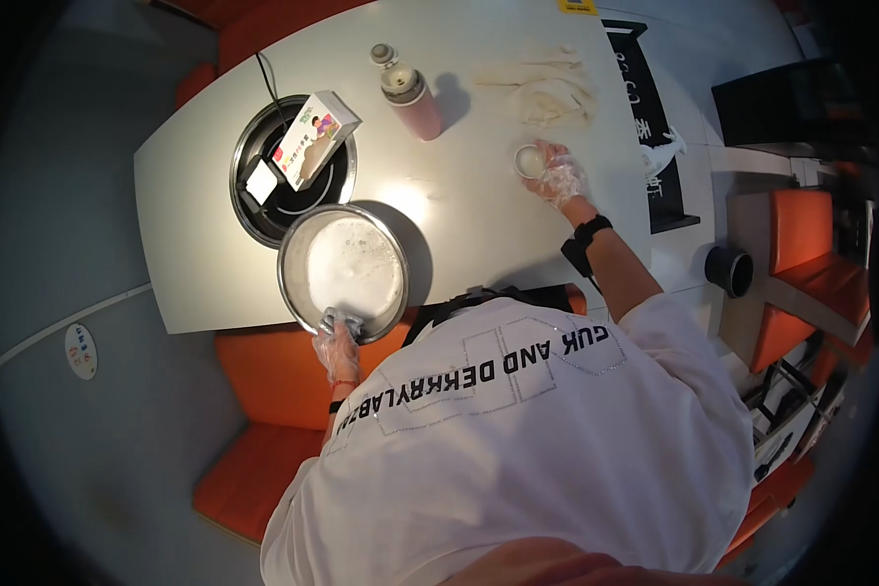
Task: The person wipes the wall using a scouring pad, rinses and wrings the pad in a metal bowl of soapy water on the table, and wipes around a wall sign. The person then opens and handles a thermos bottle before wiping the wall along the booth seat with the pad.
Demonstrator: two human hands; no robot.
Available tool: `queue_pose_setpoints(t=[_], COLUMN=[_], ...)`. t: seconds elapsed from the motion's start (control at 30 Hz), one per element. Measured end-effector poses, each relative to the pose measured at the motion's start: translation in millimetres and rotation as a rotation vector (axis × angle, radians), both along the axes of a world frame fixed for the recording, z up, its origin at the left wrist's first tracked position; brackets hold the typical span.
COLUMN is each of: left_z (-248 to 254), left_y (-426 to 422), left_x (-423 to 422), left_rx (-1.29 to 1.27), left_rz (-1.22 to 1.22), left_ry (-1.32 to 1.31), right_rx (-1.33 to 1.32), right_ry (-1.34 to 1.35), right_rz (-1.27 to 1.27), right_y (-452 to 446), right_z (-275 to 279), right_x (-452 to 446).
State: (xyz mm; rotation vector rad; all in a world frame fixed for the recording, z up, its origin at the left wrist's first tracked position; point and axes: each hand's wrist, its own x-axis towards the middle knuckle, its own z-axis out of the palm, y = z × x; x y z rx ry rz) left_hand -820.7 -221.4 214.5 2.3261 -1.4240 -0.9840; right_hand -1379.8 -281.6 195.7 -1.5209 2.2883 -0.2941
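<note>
My left hand [338, 356], in a clear plastic glove, is closed around a crumpled grey cloth [343, 323] at the near rim of a large metal basin [397, 256]. White, bubbly liquid [354, 269] lies inside the basin. Over the right part of the table, my right hand [561, 179], gloved the same way, grips a small round white cup [529, 162] by its side. Beyond that cup a pale, wet-looking smear [547, 96] spreads on the tabletop.
A white table [488, 215] carries a pink bottle [419, 109] with its lid tilted back. Left of it, a printed box [315, 142] rests on a round black tray [242, 177] with a cable. Orange seats [264, 376] stand at the near side; a dark bin [728, 271] is on the floor.
</note>
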Motion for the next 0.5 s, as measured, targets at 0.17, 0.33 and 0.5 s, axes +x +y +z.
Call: queue_pose_setpoints(t=[0.17,0.33,0.5], left_z=[22.0,27.1,19.9], left_y=[2.6,13.7,27.0], left_x=[-80.2,-139.3,-184.0], left_rx=[-0.298,-0.325,0.065], left_rz=[-0.088,-0.112,-0.039], left_ry=[0.023,-0.305,-0.45], right_rx=[-0.166,-0.065,-0.053], right_ry=[-0.095,-0.083,-0.104], right_rz=[0.057,0.241,0.439], right_y=[7.5,1.3,-42.0], right_z=[-8.6,-21.2,77.0], right_x=[-25.6,-68.2,-96.5])
